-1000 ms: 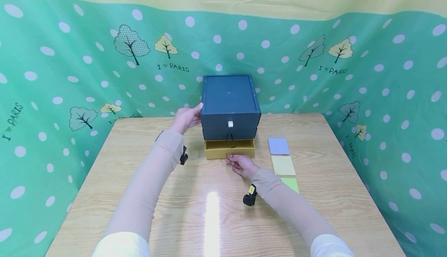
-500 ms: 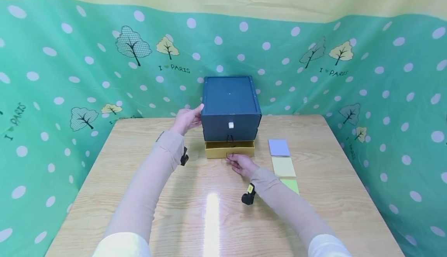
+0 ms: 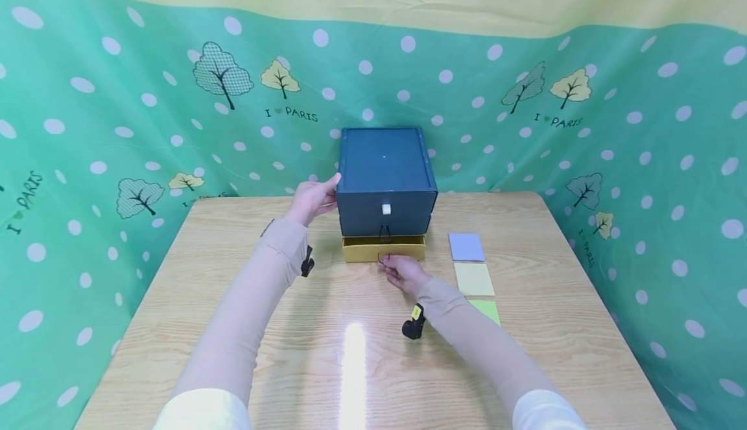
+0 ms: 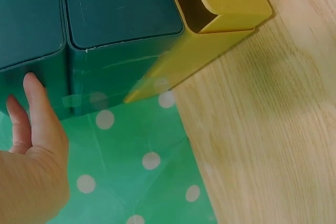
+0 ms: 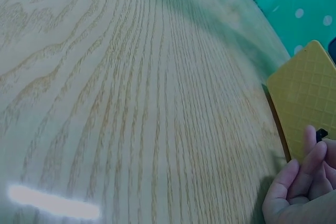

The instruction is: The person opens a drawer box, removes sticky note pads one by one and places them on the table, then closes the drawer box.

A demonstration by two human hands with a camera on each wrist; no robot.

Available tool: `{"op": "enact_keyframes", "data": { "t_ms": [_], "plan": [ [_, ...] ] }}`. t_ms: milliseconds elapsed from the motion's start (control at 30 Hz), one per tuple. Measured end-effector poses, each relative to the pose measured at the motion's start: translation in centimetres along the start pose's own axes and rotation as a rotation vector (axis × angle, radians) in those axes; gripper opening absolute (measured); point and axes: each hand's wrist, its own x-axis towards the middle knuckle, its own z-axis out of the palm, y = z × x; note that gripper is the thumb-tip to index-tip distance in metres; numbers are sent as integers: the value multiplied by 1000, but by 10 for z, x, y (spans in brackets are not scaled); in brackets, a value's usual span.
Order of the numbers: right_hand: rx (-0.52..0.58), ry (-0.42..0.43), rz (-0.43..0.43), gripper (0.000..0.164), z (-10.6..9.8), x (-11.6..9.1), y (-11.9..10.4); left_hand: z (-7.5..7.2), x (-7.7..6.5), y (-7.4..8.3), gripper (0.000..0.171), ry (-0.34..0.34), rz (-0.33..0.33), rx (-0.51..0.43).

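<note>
A stack of drawers stands at the back of the table, with dark blue units (image 3: 382, 157) above a yellow drawer (image 3: 356, 252) at the bottom. That yellow drawer is pulled partly out. My left hand (image 3: 311, 201) rests on the left side of the blue units; in the left wrist view its extended fingers (image 4: 42, 108) touch the wall. With curled fingers, my right hand (image 3: 404, 273) pinches the black loop handle (image 5: 321, 134) on the yellow drawer's front. Another black loop (image 3: 384, 233) hangs on the blue drawer above, and higher up sits a white knob (image 3: 386, 209).
Right of the drawers lie three sticky-note pads in a column: blue (image 3: 466, 247), pale yellow (image 3: 474, 279) and green (image 3: 486, 310), the last partly behind the right forearm. A green dotted curtain (image 3: 262, 157) hangs behind the wooden table (image 3: 233, 235).
The yellow drawer has slid slightly inward, toward the back, with my right hand moving along on its handle. My left hand stays on the side of the blue units.
</note>
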Motion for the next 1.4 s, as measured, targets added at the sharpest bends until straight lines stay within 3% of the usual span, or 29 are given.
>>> {"op": "enact_keyframes", "data": {
  "t_ms": [567,933,1400],
  "plan": [
    [-28,29,4,27,3,5,-8,-2,3,1,60,17,-4,4],
    [10,53,-9,13,3,12,-10,1,2,2,59,15,-13,10],
    [-24,62,-5,27,4,20,-11,1,2,1,60,16,-15,1]
  ]
}}
